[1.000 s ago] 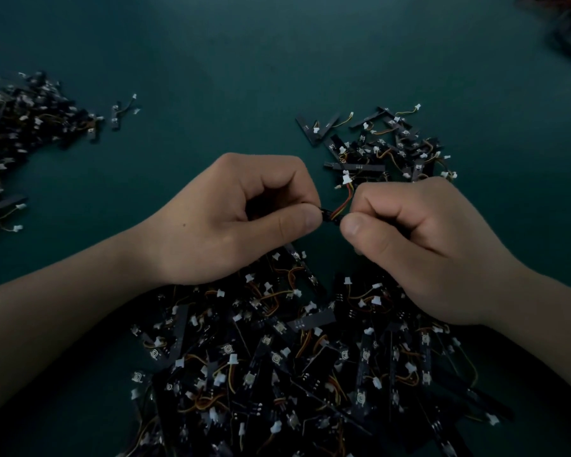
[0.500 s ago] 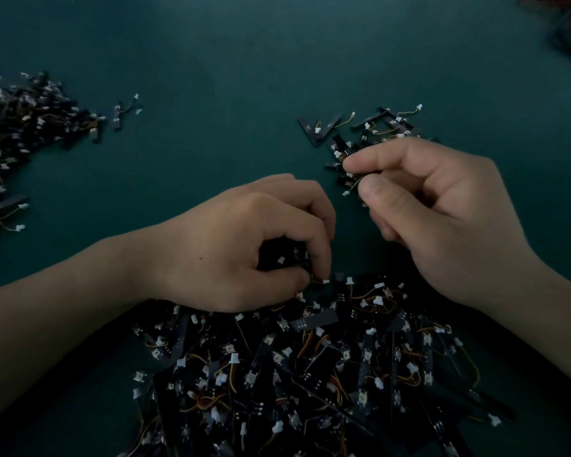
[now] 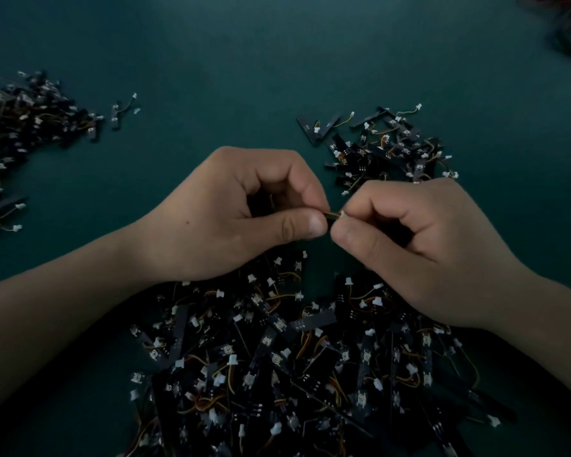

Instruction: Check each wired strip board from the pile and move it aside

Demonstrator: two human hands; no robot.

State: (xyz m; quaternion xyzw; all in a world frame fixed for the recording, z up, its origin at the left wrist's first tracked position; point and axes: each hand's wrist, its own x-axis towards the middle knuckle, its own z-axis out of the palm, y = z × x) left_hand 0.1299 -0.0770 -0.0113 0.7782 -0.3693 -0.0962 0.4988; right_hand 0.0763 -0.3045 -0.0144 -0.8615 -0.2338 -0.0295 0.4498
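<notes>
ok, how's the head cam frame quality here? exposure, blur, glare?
Head view: underexposed, no glare; the dark teal table fades toward the corners; the near pile of black wired strip boards merges into one mass, only white connectors and orange wires reading; left hand and right hand are brightest and sharp; the strip board pinched between them is mostly hidden.

free: bare mat [image 3: 261,54] far centre | obstacles: 3, near pile [image 3: 277,374], left pile [image 3: 20,127], right pile [image 3: 386,150]

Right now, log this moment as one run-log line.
left hand: pinches wired strip board | right hand: pinches its white connector | main pile: under wrists | smaller pile: beyond right hand
</notes>
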